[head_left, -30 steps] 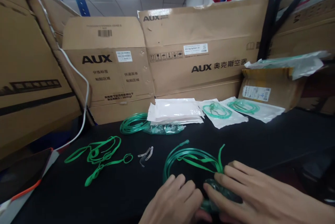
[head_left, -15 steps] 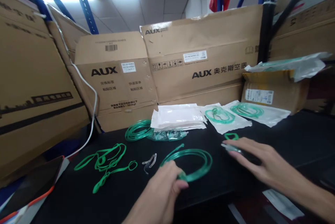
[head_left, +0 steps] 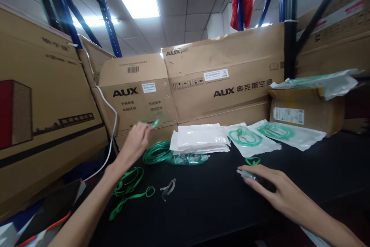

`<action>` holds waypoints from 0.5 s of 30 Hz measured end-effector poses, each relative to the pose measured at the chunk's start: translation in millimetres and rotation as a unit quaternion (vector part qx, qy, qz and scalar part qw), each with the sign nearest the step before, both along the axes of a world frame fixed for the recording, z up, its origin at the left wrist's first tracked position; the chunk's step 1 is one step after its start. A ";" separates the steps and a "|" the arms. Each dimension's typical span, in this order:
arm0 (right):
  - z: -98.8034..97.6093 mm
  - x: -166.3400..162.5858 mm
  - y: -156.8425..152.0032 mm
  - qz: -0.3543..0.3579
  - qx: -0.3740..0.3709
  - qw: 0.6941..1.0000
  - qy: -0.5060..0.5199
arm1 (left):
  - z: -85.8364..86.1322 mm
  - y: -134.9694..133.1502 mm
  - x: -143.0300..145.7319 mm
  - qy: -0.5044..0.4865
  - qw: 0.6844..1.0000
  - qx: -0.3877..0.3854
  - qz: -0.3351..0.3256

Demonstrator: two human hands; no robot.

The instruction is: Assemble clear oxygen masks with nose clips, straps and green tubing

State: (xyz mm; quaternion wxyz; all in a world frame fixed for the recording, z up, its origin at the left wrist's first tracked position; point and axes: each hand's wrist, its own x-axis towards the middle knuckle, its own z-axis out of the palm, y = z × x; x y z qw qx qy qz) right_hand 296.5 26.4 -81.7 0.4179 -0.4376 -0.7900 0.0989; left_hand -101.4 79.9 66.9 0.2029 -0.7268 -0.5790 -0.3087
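My left hand [head_left: 138, 137] is raised in front of the cardboard, fingers closed on green tubing [head_left: 156, 123]. Motion blurs most of that tubing. On the right, my right hand [head_left: 264, 179] rests low at the black tabletop, thumb and fingers closed around a clear plastic piece [head_left: 247, 175] with a whitish tip. Its exact kind is hidden by the fingers. A green strap loop [head_left: 253, 161] shows just beyond that hand. Below my left forearm lie tangled green straps [head_left: 133, 179], partly covered by the arm. Small clear plastic clips [head_left: 168, 189] lie right of them.
Coiled green tubing [head_left: 157, 152] and clear green-tinted masks [head_left: 189, 158] sit beside stacked white pouches [head_left: 202, 137]. Two pouches with green tubing [head_left: 245, 137] lie farther right, near an open carton [head_left: 312, 112]. Large cardboard panels [head_left: 225, 62] stand behind; a white cable [head_left: 115, 120] hangs left.
My left hand has lifted the coiled green tubing off the table's front middle and carried it up and left. My right hand stays nearly in place with the clear piece. The view has tilted upward.
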 end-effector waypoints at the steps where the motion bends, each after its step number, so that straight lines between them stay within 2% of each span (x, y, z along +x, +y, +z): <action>1: -1.7 0.9 0.6 0.001 -0.003 1.000 -0.005 | -11.2 5.5 -4.5 0.012 1.000 -0.023 -0.002; 4: -9.4 3.5 3.7 0.011 -0.028 0.999 -0.027 | -37.0 7.5 -11.7 0.030 0.997 -0.068 -0.016; 7: -7.6 -2.6 9.5 0.050 -0.049 0.997 -0.040 | -46.7 -19.4 1.5 0.038 0.994 -0.081 -0.059; 9: 5.3 -14.1 13.9 0.095 -0.026 0.994 -0.051 | -50.9 -46.8 23.5 0.039 0.991 -0.085 -0.095; 11: 24.7 -28.6 16.8 0.132 0.035 0.989 -0.064 | -59.8 -72.1 50.7 0.018 0.986 -0.093 -0.140; 13: 42.2 -40.6 16.6 0.139 0.092 0.983 -0.071 | -75.0 -89.0 75.8 -0.026 0.979 -0.098 -0.176; 15: 49.0 -45.8 12.5 0.136 0.104 0.982 -0.078 | -93.6 -95.8 93.9 -0.062 0.973 -0.112 -0.191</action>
